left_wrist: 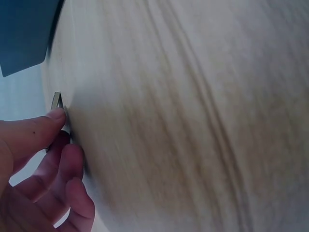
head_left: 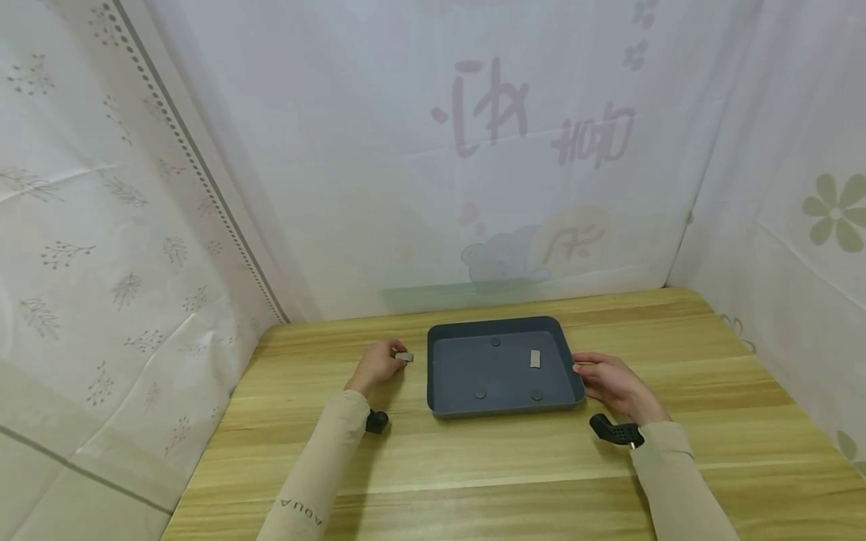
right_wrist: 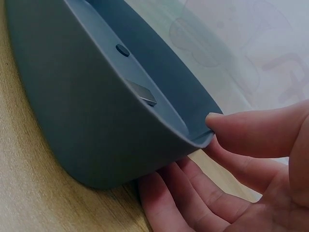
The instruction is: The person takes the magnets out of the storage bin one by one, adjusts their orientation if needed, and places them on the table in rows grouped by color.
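Left of the tray, my left hand (head_left: 374,364) pinches a small flat grey rectangular piece (head_left: 404,357) between thumb and fingers, low over the table. In the left wrist view the thin edge of this piece (left_wrist: 56,100) sticks out past the thumb tip. My right hand (head_left: 614,385) grips the right side of a dark blue-grey tray (head_left: 453,368). In the right wrist view its thumb lies over the rim (right_wrist: 200,143), with the other fingers against the outer wall. Inside the tray lie a similar rectangular piece (head_left: 535,359) and three dark round discs, one toward the back (head_left: 496,342).
The tray stands on a wood-grain table (head_left: 487,466). Behind the table hangs a pale printed curtain (head_left: 406,188), with more printed cloth (head_left: 135,225) along the left side and on the right. A black strap-on device (head_left: 616,431) sits at each wrist.
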`<move>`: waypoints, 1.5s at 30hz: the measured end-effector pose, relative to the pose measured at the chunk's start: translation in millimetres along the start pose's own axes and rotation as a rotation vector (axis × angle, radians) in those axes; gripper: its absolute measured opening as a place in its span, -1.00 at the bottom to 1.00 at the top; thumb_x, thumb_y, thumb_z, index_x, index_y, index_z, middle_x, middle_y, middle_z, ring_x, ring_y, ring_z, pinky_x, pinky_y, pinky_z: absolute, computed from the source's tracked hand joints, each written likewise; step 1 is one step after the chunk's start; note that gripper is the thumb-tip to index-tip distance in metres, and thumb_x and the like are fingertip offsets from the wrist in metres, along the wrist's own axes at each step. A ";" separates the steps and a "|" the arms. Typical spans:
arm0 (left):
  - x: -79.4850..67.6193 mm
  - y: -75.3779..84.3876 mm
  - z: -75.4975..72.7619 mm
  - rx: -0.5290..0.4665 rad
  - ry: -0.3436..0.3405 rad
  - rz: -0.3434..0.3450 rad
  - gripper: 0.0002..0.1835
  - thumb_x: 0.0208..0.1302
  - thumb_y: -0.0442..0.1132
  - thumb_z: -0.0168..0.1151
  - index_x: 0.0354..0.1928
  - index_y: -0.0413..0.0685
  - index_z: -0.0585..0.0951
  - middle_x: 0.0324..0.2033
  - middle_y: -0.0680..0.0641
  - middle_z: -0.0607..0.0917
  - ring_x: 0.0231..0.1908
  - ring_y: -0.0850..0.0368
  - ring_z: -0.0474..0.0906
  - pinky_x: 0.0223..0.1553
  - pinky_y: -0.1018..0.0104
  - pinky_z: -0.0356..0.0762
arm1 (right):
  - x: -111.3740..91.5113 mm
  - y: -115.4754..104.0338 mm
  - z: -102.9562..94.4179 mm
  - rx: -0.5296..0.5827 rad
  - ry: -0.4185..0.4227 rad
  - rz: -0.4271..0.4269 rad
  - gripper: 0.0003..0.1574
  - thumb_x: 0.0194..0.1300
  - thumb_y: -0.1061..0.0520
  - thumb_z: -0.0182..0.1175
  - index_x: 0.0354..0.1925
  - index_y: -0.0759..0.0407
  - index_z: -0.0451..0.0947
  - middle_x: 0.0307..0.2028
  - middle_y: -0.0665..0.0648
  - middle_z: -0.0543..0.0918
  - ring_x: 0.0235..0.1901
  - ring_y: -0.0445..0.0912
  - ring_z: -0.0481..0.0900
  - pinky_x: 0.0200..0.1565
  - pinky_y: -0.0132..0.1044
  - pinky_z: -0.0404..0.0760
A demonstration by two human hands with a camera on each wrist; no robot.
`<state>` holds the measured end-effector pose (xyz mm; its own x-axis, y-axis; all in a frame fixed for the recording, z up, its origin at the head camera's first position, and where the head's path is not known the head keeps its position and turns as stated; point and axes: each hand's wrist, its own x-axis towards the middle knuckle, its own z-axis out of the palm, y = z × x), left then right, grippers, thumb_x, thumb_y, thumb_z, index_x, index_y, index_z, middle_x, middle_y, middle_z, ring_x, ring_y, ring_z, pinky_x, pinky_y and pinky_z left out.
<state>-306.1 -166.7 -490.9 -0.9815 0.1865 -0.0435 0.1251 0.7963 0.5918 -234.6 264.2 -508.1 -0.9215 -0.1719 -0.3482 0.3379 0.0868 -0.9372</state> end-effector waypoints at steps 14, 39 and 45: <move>3.5 -7.0 -2.4 0.008 -0.012 0.101 -0.85 0.18 -0.39 0.27 -0.19 -0.23 0.68 -0.42 -0.10 0.66 -0.43 0.09 0.50 -0.34 0.25 0.48 | 1.1 1.3 -1.1 0.022 -0.007 -0.006 -0.28 0.46 0.18 0.00 0.41 0.49 0.03 0.12 0.27 0.51 -0.12 -0.23 0.61 -0.09 -0.32 0.62; 3.8 -1.2 -0.8 0.032 0.027 -0.009 -0.86 0.22 -0.39 0.28 -0.19 -0.21 0.73 -0.17 -0.19 0.73 -0.10 -0.08 0.60 -0.03 0.02 0.56 | 0.6 1.4 0.4 0.025 -0.008 -0.011 -0.26 0.47 0.17 0.00 0.42 0.48 0.01 0.29 0.48 0.32 -0.08 -0.22 0.60 -0.06 -0.32 0.62; 3.4 -0.3 0.0 0.031 0.036 -0.002 -0.86 0.21 -0.37 0.30 -0.20 -0.21 0.73 -0.18 -0.19 0.73 -0.11 -0.08 0.61 -0.03 0.02 0.56 | 0.3 1.9 0.5 0.023 0.000 -0.011 -0.27 0.46 0.17 0.01 0.42 0.48 0.02 0.27 0.47 0.34 -0.10 -0.22 0.61 -0.08 -0.32 0.62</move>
<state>-309.5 -166.4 -491.2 -0.9863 0.1643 -0.0156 0.1268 0.8145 0.5662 -234.2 263.8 -510.0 -0.9250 -0.1731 -0.3381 0.3324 0.0621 -0.9411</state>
